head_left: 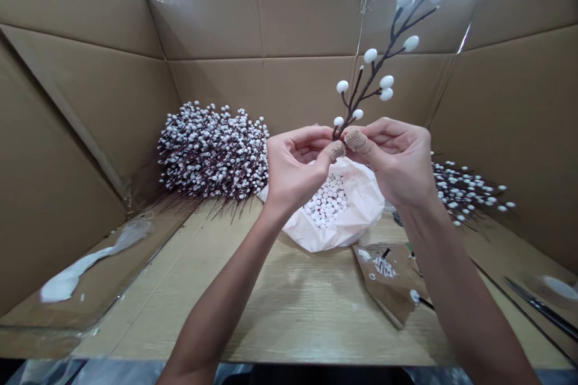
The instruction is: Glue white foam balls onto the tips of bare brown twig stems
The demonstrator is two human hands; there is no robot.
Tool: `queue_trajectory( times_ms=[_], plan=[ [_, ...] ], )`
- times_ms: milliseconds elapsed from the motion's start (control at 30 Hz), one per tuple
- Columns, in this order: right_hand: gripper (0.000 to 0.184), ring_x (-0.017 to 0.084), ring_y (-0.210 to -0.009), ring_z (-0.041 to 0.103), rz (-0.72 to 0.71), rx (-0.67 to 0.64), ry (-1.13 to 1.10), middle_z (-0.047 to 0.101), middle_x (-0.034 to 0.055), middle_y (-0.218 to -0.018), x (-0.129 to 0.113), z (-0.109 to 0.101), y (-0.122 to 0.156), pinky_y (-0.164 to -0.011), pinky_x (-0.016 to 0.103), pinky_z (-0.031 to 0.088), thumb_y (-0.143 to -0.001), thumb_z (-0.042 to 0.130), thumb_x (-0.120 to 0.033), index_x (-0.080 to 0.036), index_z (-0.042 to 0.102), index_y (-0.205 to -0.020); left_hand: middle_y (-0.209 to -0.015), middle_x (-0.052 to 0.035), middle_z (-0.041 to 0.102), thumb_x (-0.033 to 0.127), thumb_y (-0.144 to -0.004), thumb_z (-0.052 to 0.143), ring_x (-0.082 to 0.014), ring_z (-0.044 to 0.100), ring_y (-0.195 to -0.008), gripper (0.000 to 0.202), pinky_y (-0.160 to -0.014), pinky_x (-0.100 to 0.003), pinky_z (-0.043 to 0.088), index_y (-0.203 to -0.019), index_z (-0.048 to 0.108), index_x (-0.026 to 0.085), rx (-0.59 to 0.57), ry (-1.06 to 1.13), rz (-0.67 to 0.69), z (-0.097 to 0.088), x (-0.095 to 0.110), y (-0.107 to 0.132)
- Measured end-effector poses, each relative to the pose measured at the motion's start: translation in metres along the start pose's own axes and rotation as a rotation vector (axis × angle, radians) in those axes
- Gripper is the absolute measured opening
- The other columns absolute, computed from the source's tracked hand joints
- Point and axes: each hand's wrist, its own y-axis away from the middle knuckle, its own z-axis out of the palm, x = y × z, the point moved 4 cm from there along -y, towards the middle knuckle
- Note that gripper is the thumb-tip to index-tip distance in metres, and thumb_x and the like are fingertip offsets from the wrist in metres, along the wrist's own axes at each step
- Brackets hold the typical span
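Both hands meet above the table, pinching at the lower end of a dark artificial berry branch [372, 75] with white berries on short twigs. The branch slants up to the right. My left hand [300, 159] has its taped thumb and fingers closed at the stem. My right hand [392, 153], thumb also wrapped in tan tape, is closed beside it; a small reddish bit shows between the thumbs, too small to name. Behind and below the hands lies an open white plastic bag [311, 240] with loose white berries [327, 201].
Finished-looking berry branches [212, 153] are heaped at back left, with a smaller bunch [474, 189] at right. Brown cardboard [383, 295] bears white smears. Scissors [542, 310] and a tape roll [560, 287] lie far right. Cardboard walls [311, 24] enclose the wooden table [271, 319].
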Motion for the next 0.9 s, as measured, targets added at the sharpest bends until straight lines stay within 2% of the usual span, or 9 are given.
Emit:
queue_trajectory(
  times_ms=[167, 333, 400, 533, 633, 767, 900],
  plan=[
    [0.021, 0.018, -0.08, 0.071, 0.087, -0.044, -0.039, 0.074, 0.0036, -0.083, -0.001, -0.001, -0.001, -0.079, 0.037, 0.06, -0.07, 0.079, -0.037, -0.019, 0.07, -0.075, -0.065, -0.002, 0.071, 0.015, -0.06, 0.081, -0.012, 0.066, -0.058, 0.015, -0.062, -0.024, 0.058, -0.072, 0.072, 0.013, -0.028, 0.1, -0.144, -0.002, -0.01, -0.004],
    [0.031, 0.019, -0.084, 0.071, 0.18, -0.089, -0.119, 0.072, 0.0058, -0.084, -0.008, -0.007, -0.003, -0.085, 0.038, 0.059, -0.08, 0.067, -0.049, -0.018, 0.07, -0.077, -0.069, -0.0024, 0.073, 0.017, -0.058, 0.083, -0.013, 0.068, -0.062, 0.021, -0.068, -0.028, 0.058, -0.077, 0.073, 0.014, -0.108, 0.293, -0.31, -0.001, -0.022, -0.005],
    [0.029, 0.019, -0.082, 0.07, 0.191, -0.079, -0.118, 0.072, 0.0065, -0.084, -0.01, -0.012, -0.005, -0.083, 0.038, 0.059, -0.082, 0.066, -0.046, -0.018, 0.071, -0.078, -0.071, -0.0028, 0.073, 0.016, -0.06, 0.082, -0.0125, 0.068, -0.065, 0.02, -0.071, -0.027, 0.058, -0.078, 0.074, 0.015, -0.163, 0.383, -0.388, 0.001, -0.028, -0.004],
    [0.012, 0.018, -0.088, 0.069, 0.201, -0.074, -0.131, 0.072, 0.0051, -0.089, -0.01, -0.019, -0.008, -0.086, 0.036, 0.057, -0.08, 0.069, -0.03, -0.02, 0.071, -0.086, -0.075, -0.004, 0.074, 0.014, -0.063, 0.081, -0.0109, 0.069, -0.071, 0.018, -0.075, -0.022, 0.057, -0.08, 0.074, 0.014, -0.269, 0.54, -0.493, 0.008, -0.038, -0.002],
    [0.015, 0.018, -0.093, 0.067, 0.247, -0.11, -0.18, 0.071, 0.0051, -0.095, -0.008, -0.019, -0.008, -0.087, 0.035, 0.056, -0.079, 0.066, -0.025, -0.021, 0.072, -0.092, -0.074, -0.0035, 0.073, 0.013, -0.064, 0.081, -0.0097, 0.068, -0.069, 0.018, -0.074, -0.021, 0.056, -0.081, 0.074, 0.013, -0.331, 0.61, -0.528, 0.014, -0.045, 0.001],
    [0.019, 0.017, -0.094, 0.065, 0.269, -0.134, -0.209, 0.07, 0.0066, -0.1, -0.009, -0.015, -0.007, -0.086, 0.033, 0.054, -0.08, 0.063, -0.026, -0.02, 0.072, -0.095, -0.073, -0.0025, 0.073, 0.014, -0.061, 0.083, -0.0109, 0.068, -0.07, 0.021, -0.076, -0.024, 0.057, -0.079, 0.074, 0.015, -0.277, 0.632, -0.541, 0.019, -0.053, 0.003],
    [0.022, 0.016, -0.088, 0.064, 0.228, -0.063, -0.089, 0.07, 0.0055, -0.096, -0.011, -0.014, -0.005, -0.081, 0.032, 0.053, -0.077, 0.071, -0.03, -0.02, 0.071, -0.096, -0.073, -0.0026, 0.073, 0.017, -0.057, 0.085, -0.013, 0.068, -0.07, 0.024, -0.076, -0.029, 0.057, -0.077, 0.073, 0.015, -0.182, 0.534, -0.481, 0.021, -0.057, 0.005]
  ],
)
